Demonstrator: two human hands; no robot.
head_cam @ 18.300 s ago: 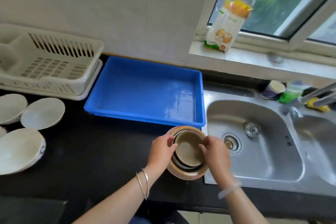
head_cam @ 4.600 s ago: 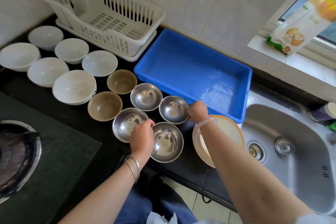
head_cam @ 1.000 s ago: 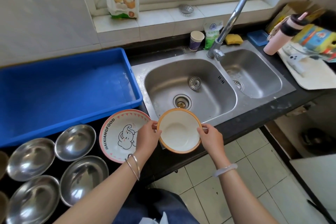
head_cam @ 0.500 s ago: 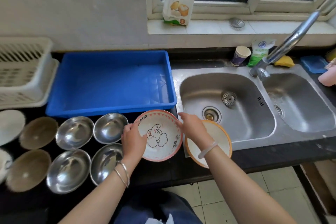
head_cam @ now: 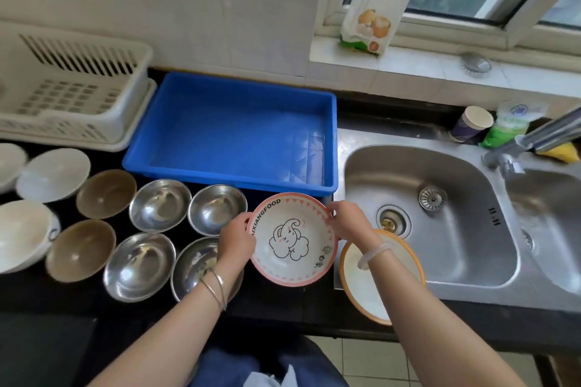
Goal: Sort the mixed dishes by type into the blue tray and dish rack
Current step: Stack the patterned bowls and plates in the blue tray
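A pink-rimmed elephant plate [head_cam: 292, 240] is held over the black counter's front edge. My left hand [head_cam: 235, 239] grips its left rim and my right hand [head_cam: 349, 223] grips its right rim. An orange-rimmed plate [head_cam: 377, 289] lies to the right, partly under my right wrist. The blue tray [head_cam: 232, 132] sits behind with nothing in it. The white dish rack [head_cam: 72, 91] stands at the far left. Several steel bowls [head_cam: 160, 204], two brown bowls [head_cam: 105, 193] and several white bowls [head_cam: 52, 174] are spread on the counter to the left.
A steel double sink [head_cam: 440, 229] with a tap [head_cam: 540, 135] fills the right side. A paper cup [head_cam: 471, 124] and a green packet [head_cam: 509, 126] stand behind it. A food bag [head_cam: 380, 0] leans on the window sill.
Over the last second the orange-rimmed plate, then held in both hands, came to lie on the counter, and both hands took hold of the elephant plate and lifted it slightly.
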